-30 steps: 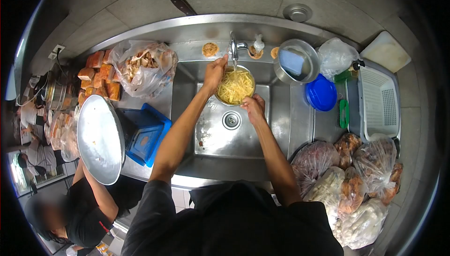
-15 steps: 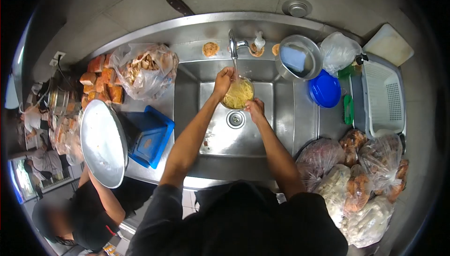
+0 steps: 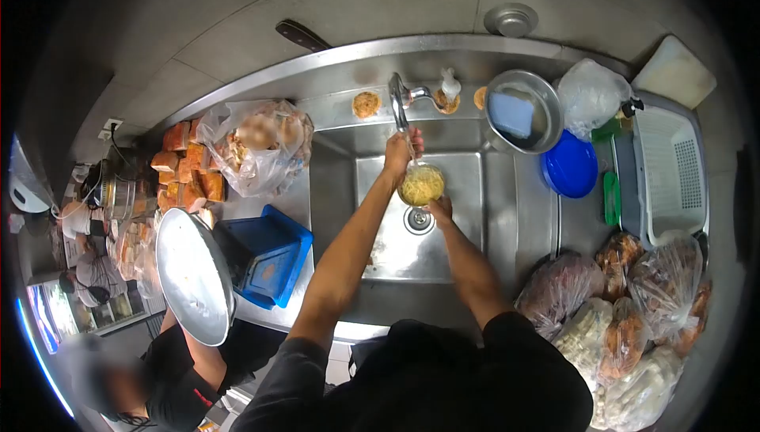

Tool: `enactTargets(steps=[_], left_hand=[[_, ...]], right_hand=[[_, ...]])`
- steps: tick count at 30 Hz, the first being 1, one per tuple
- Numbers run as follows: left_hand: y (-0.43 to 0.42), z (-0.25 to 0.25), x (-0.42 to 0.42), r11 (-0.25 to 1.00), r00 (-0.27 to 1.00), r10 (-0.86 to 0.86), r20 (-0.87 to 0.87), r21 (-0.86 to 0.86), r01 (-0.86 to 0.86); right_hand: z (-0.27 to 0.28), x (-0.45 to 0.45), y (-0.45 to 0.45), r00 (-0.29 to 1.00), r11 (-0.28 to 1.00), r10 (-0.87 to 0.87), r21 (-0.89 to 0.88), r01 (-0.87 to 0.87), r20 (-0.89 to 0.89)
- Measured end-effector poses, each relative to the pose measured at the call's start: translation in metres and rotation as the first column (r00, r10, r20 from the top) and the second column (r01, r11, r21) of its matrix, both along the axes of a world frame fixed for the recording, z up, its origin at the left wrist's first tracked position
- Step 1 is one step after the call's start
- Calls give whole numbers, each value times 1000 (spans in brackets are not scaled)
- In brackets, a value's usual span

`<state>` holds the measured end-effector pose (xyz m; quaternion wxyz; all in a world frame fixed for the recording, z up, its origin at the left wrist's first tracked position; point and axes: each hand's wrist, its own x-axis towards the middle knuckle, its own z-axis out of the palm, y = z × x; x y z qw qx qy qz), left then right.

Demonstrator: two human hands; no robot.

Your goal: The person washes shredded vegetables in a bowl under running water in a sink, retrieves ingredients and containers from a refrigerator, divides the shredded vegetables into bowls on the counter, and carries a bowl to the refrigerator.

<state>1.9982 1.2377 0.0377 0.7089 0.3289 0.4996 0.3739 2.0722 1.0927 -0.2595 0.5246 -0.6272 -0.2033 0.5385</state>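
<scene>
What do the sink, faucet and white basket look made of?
Sink: likely stainless steel, satin finish, from its soft grey reflections. Faucet: probably chromed metal, given its bright highlights. Basket: probably plastic, matte, judging by its white perforated surface.

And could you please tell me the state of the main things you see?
Faucet, running, left hand under it
Metal bowl, holding yellow shreds, right hand at its rim
Larger steel bowl, holding a pale blue item
White basket, nested in a gray tub
Knife, blade hidden behind the steel backsplash
Plastic bags at right, filled

Kitchen, steel sink point(image 3: 404, 264), tap point(image 3: 397, 101), bagged food point(image 3: 558, 289)
</scene>
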Motion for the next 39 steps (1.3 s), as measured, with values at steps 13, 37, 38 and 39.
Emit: enactTargets(steps=[13,37,38,39], left_hand=[[-52,-116,-51,915,606,-98,-789,168,367],[-68,-280,-23,408,-169,-417,-893,-350,843],[-60,-297,-26,305,-238,-448,-862,-397,866],[-56,-305,-30,197,-306,-465,-831,-434,879]], right_hand=[[295,137,-27,601,932,83,151,-329,795],[284,197,18,-33,615,325,-238,-752,945],[285,197,18,-53,611,334,-259,-748,941],[284,197,19,-74,612,335,-277,-741,939]])
